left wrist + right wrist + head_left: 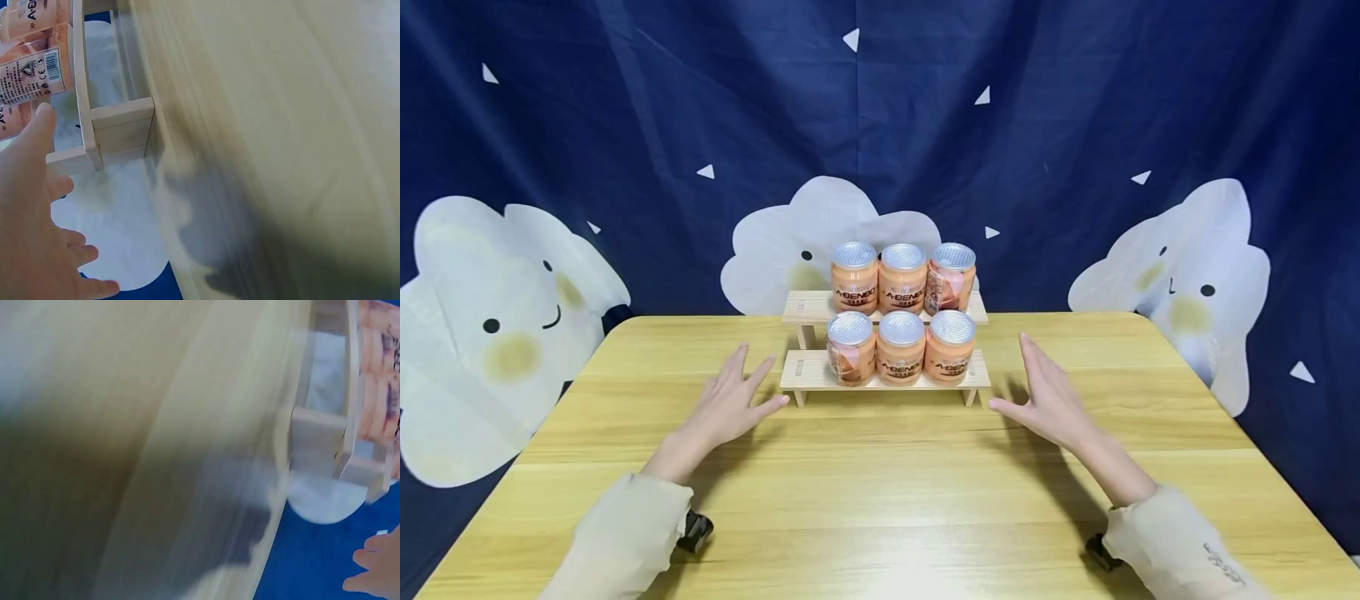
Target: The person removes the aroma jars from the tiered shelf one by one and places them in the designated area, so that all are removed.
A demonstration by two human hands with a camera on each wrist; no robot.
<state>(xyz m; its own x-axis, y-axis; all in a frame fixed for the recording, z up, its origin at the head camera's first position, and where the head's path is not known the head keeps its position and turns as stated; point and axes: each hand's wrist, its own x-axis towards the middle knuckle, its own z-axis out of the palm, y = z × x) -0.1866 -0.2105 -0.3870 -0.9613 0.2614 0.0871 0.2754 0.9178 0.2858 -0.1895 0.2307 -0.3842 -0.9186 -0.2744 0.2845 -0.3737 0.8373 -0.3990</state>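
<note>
A two-tier wooden rack [805, 377] holds orange jars with silver lids, three on each tier. On the lower tier the left jar [852, 354] has its printed side label turned forward; the middle jar [901, 354] and right jar [950, 354] show a brand name. The upper tier carries a left jar [854, 283], a middle jar [902, 283] and a right jar [951, 285]. My left hand [724, 407] hovers left of the rack, fingers spread, holding nothing. To the rack's right is my right hand [1051, 402], also with extended fingers and nothing held.
The rack stands toward the back of a light wooden table [880, 483]. Behind it hangs a dark blue curtain [880, 108] with white cloud faces and small triangles. Black bands, one a wristband [695, 532], sit at both cuffs.
</note>
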